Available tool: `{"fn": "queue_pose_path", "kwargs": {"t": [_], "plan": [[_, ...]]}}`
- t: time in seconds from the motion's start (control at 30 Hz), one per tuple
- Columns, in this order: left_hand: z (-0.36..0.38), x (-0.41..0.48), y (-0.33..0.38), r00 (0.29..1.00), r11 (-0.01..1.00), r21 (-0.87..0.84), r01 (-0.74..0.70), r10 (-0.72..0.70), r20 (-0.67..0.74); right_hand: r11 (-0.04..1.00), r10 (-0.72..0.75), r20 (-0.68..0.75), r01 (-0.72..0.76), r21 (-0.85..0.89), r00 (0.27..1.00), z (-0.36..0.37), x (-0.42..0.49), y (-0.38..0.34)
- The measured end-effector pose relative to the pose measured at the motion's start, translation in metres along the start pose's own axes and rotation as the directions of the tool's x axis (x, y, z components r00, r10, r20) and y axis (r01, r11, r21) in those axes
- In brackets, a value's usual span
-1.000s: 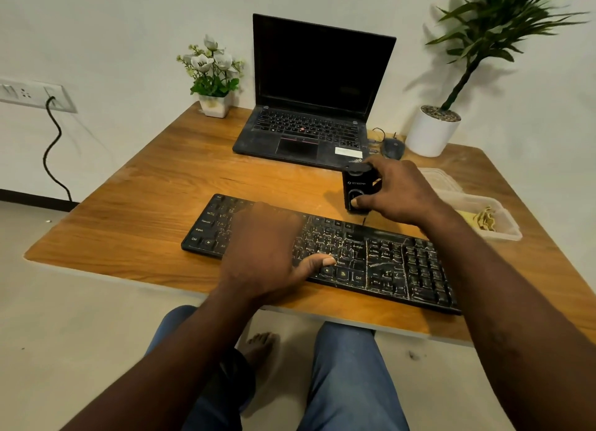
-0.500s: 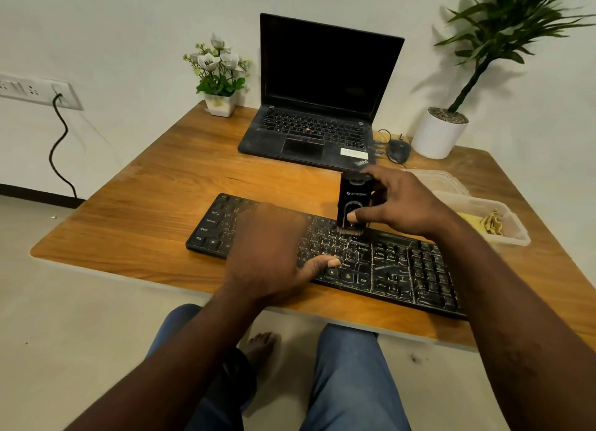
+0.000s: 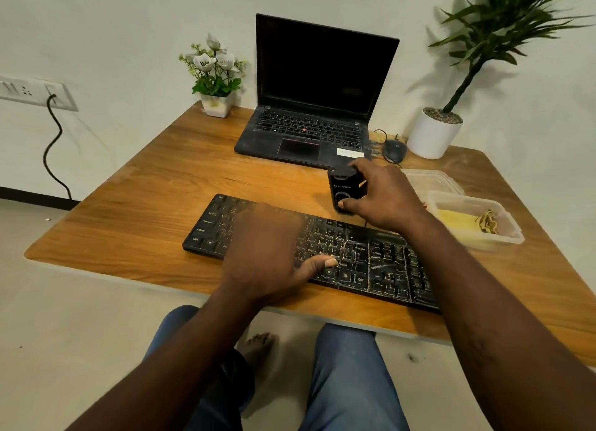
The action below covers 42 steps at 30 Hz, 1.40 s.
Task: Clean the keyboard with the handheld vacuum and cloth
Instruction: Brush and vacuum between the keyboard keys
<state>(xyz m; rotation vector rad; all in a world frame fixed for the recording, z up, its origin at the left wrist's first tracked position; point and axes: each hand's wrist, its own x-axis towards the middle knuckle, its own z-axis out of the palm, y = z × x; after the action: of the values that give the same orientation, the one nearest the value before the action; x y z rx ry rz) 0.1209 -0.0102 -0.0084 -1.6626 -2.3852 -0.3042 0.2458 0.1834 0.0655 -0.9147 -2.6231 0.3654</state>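
The counter (image 3: 135, 224) runs off the right edge. On it lies the keyboard (image 3: 380, 263), its middle hidden under the left hand (image 3: 267, 253), a blurry, flat, open grip. Keys read Ctrl and Shift. The right hand (image 3: 383, 198) wraps its grip round the vacuum (image 3: 343, 185), upright just behind the keyboard. Its white label is too small to read.

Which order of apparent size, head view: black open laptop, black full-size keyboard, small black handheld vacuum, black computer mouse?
1. black open laptop and black full-size keyboard: alike; the keyboard is nearer and partly covered, so unranked.
2. small black handheld vacuum.
3. black computer mouse, somewhat smaller but farther away.
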Motion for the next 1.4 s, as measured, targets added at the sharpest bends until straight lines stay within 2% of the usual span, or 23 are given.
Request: {"fn": "queue_pose_path", "kwargs": {"t": [0.1,0.13,0.2,0.3,0.37,0.43,0.47,0.53,0.67,0.77,0.93,1.13,1.27,1.33,1.4], "plan": [[0.001,0.001,0.0,1.0,1.0,0.002,0.001,-0.001,-0.003,0.976,-0.037,0.079,0.019,0.219,0.996,-0.001,-0.004,-0.001],[0.001,0.001,0.0,1.0,1.0,0.001,0.0,0.0,-0.003,0.969,-0.07,0.121,0.039,0.243,0.99,0.0,-0.006,-0.004],[0.001,0.002,-0.001,1.0,1.0,-0.009,-0.001,0.001,-0.009,0.984,-0.091,0.132,0.069,0.166,0.987,0.006,-0.006,-0.008],[0.001,0.0,0.0,1.0,1.0,-0.02,-0.002,0.002,-0.017,0.999,-0.046,-0.011,0.046,-0.023,0.999,0.009,0.002,-0.008],[0.0,0.0,0.0,1.0,1.0,-0.01,-0.001,0.001,-0.006,0.997,-0.014,-0.037,0.017,0.07,0.999,0.007,0.004,-0.006],[0.0,0.0,-0.001,1.0,1.0,0.004,-0.001,0.001,0.001,0.97,-0.038,0.031,0.03,0.243,0.999,0.005,-0.001,-0.008],[-0.001,0.001,-0.001,1.0,1.0,0.008,-0.003,0.003,0.003,0.961,-0.07,0.077,0.046,0.274,0.995,0.004,-0.004,-0.01],[0.0,0.0,-0.001,1.0,1.0,0.0,-0.006,0.006,0.0,0.971,-0.102,0.132,0.069,0.229,0.986,0.007,-0.009,-0.009],[0.002,0.0,-0.002,1.0,1.0,-0.005,-0.005,0.005,0.002,0.997,0.0,-0.008,0.001,0.083,1.0,0.005,-0.006,0.006],[0.002,0.001,-0.002,1.0,1.0,0.002,-0.004,0.004,0.014,0.988,0.007,-0.033,-0.002,0.157,0.999,0.004,-0.006,0.005],[0.0,-0.001,0.0,1.0,1.0,-0.014,0.001,-0.001,-0.015,0.978,-0.088,0.011,0.084,0.193,0.996,0.014,0.001,-0.013],[0.001,0.0,-0.001,1.0,1.0,-0.02,-0.005,0.004,-0.022,0.978,-0.176,0.133,0.158,0.135,0.975,0.014,0.007,-0.024],[0.001,0.0,-0.001,1.0,1.0,-0.019,-0.005,0.004,-0.024,0.97,-0.196,0.257,0.148,0.194,0.946,-0.002,0.004,-0.022],[0.001,0.0,-0.001,1.0,1.0,-0.013,-0.003,0.003,-0.013,0.966,-0.183,0.243,0.128,0.226,0.953,-0.007,0.002,-0.017],[0.0,-0.001,-0.001,1.0,1.0,-0.003,-0.001,0.001,-0.005,0.957,-0.135,0.169,0.085,0.277,0.976,-0.012,-0.001,-0.011]]}}
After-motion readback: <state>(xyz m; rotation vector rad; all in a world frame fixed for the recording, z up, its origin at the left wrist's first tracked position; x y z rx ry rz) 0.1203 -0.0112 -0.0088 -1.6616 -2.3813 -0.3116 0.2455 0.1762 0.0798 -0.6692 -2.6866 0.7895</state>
